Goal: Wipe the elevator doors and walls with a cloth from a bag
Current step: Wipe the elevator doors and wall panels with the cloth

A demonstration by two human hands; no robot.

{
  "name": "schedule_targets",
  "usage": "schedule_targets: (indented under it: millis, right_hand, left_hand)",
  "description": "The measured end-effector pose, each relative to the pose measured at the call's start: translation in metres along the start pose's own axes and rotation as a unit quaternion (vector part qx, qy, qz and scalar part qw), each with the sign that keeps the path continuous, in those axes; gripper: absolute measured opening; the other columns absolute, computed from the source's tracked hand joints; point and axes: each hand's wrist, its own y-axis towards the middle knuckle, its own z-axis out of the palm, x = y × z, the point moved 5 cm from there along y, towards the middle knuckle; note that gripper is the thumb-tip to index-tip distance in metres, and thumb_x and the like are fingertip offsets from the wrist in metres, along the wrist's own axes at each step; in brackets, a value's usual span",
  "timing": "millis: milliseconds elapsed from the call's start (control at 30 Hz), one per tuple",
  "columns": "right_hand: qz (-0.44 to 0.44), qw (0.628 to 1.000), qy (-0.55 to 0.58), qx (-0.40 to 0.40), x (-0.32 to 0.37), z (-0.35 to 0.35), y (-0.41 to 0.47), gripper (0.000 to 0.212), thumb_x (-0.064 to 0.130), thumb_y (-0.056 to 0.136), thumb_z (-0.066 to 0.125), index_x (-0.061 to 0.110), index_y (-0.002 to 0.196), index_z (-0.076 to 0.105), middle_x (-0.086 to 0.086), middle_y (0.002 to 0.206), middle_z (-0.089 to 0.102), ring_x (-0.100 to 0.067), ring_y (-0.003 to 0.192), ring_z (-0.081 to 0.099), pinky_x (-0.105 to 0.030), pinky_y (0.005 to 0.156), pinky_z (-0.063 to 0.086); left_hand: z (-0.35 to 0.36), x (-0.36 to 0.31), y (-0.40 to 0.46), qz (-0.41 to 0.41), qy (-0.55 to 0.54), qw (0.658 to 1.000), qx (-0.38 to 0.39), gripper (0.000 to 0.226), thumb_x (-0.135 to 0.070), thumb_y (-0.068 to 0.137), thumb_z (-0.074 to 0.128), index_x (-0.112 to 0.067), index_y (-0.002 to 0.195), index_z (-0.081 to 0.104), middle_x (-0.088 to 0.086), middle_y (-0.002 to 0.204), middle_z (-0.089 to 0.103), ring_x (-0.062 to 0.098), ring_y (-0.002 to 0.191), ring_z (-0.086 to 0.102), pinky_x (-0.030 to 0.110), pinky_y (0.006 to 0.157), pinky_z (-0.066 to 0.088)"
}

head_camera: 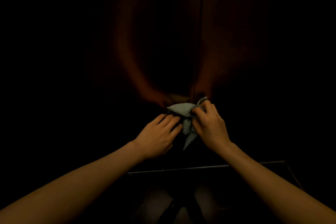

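A small grey cloth (181, 110) with zigzag-cut edges is bunched between my two hands, just in front of the dark elevator doors (127, 42). My right hand (209, 125) pinches its upper right part, and a corner sticks up above the fingers. My left hand (160, 132) has its fingers on the cloth's lower left side; a dark thing under them is too dim to make out. A loose tail of the cloth hangs down between my wrists. The seam (199, 32) between the two doors runs vertically just above the cloth. No bag is recognisable.
The scene is very dark. The doors faintly mirror my arms as a reddish arc (127, 71). A metal sill strip (200, 168) crosses the floor below my hands, and my legs (160, 203) are dimly visible beneath.
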Motion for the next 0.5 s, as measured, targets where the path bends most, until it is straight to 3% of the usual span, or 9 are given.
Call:
schedule_targets:
  millis: [133,367,433,500]
  right_hand:
    - [0.031,0.999,0.0,0.036,-0.009,0.025,-0.025,0.016,0.012,0.078,0.066,0.011,0.091,0.057,-0.01,0.094,0.05,-0.029,0.085,0.054,-0.032,0.046,0.043]
    - [0.129,0.985,0.051,0.099,-0.023,0.062,-0.059,0.021,0.016,0.086,0.059,0.012,0.107,0.057,-0.008,0.106,0.046,-0.028,0.093,0.054,-0.034,0.064,0.045]
    - [0.152,0.98,0.059,0.114,-0.025,0.069,-0.068,0.023,0.018,0.088,0.058,0.014,0.111,0.056,-0.007,0.11,0.046,-0.027,0.098,0.054,-0.035,0.069,0.047]
    - [0.167,0.976,0.036,0.133,-0.027,0.074,-0.074,0.025,0.022,0.09,0.055,0.018,0.114,0.055,-0.005,0.117,0.045,-0.025,0.107,0.05,-0.036,0.071,0.047]
  left_hand:
    - [0.027,-0.017,-0.003,0.013,-0.014,1.0,0.022,0.069,-0.047,0.055,0.078,-0.012,0.113,0.067,0.012,0.116,0.064,0.028,0.106,0.062,0.036,0.089,0.05]
    - [0.053,-0.042,0.003,0.032,-0.039,0.998,0.036,0.064,-0.049,0.059,0.074,-0.015,0.113,0.067,0.007,0.116,0.064,0.022,0.106,0.061,0.03,0.085,0.05]
    - [0.062,-0.047,0.003,0.025,-0.044,0.997,0.056,0.066,-0.046,0.074,0.066,-0.011,0.128,0.054,0.011,0.132,0.054,0.024,0.12,0.052,0.033,0.094,0.044]
    - [0.077,-0.056,0.003,0.042,-0.045,0.993,0.096,0.064,-0.036,0.091,0.048,-0.007,0.145,0.026,0.014,0.15,0.027,0.028,0.136,0.03,0.038,0.106,0.029]
